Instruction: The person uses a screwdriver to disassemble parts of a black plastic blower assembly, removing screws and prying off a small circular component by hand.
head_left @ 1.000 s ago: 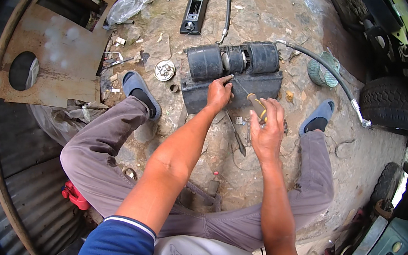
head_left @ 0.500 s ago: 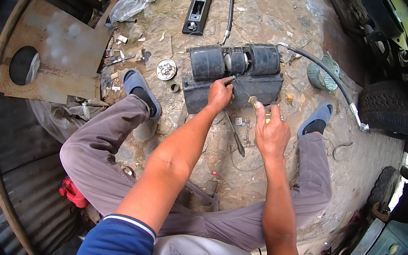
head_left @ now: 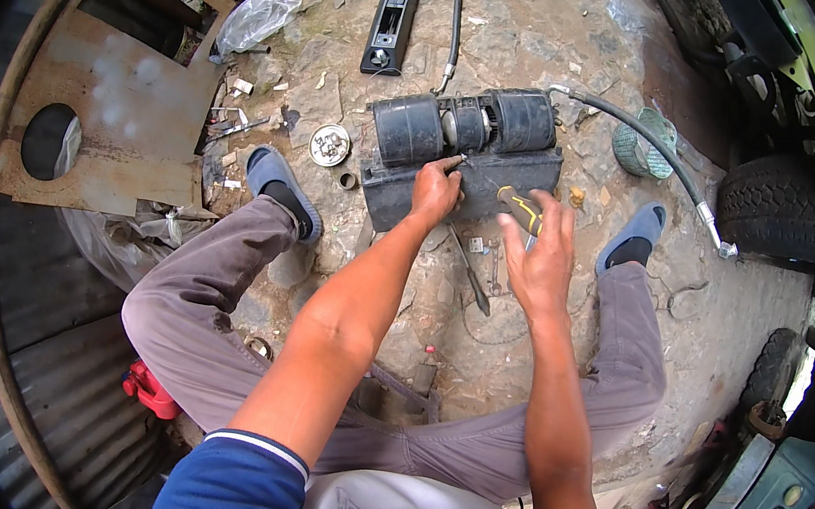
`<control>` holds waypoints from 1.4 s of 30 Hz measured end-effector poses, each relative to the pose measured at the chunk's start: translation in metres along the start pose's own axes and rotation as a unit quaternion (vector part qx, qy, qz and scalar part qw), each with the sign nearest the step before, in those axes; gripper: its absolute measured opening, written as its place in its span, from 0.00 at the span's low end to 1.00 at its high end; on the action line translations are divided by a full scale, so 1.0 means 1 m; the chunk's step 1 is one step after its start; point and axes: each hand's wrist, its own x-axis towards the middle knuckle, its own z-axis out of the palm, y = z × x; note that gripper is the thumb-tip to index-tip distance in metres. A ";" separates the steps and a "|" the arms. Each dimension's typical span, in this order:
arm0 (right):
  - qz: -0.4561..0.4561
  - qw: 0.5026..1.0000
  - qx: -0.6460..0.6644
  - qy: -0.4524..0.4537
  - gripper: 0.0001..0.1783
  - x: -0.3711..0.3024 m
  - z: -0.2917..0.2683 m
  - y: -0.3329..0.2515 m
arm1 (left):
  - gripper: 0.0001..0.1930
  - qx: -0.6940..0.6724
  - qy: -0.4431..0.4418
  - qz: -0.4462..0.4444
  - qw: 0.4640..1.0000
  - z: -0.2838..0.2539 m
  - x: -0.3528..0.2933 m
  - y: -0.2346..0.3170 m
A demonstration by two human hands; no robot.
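Observation:
A black plastic blower unit (head_left: 404, 194) with two rounded drum housings lies on the ground before me. My left hand (head_left: 435, 192) is at its front middle, index finger reaching to the casing and the other fingers curled; what they pinch, if anything, is hidden. A screwdriver (head_left: 517, 205) with a yellow and black handle slants over the casing, its thin shaft running toward my left fingertips. My right hand (head_left: 543, 255) is loosely around the handle, fingers lifted and thumb apart, with the handle lying between them.
A long black control panel (head_left: 391, 26) and a hose (head_left: 455, 29) lie beyond the unit. A longer hose (head_left: 643, 131) curves right past a green basket (head_left: 645, 151). A tin of small parts (head_left: 329, 145) stands left. Another screwdriver (head_left: 476, 288) lies nearer. Vehicle parts line the right side.
My right hand has loosened around the screwdriver's handle, its fingers spreading so more of the handle shows. My left hand stays at the casing.

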 end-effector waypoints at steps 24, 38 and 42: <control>0.050 0.995 0.067 -0.047 0.18 -0.004 -0.006 0.012 | 0.18 -0.099 0.005 -0.042 0.994 0.006 0.011 -0.001; 0.016 0.995 0.094 -0.028 0.22 -0.007 0.005 0.004 | 0.16 -0.121 0.145 -0.184 0.965 0.025 0.007 0.041; -0.107 0.991 0.064 -0.044 0.21 -0.007 -0.001 -0.002 | 0.13 -0.174 0.177 -0.237 0.939 0.031 0.014 0.049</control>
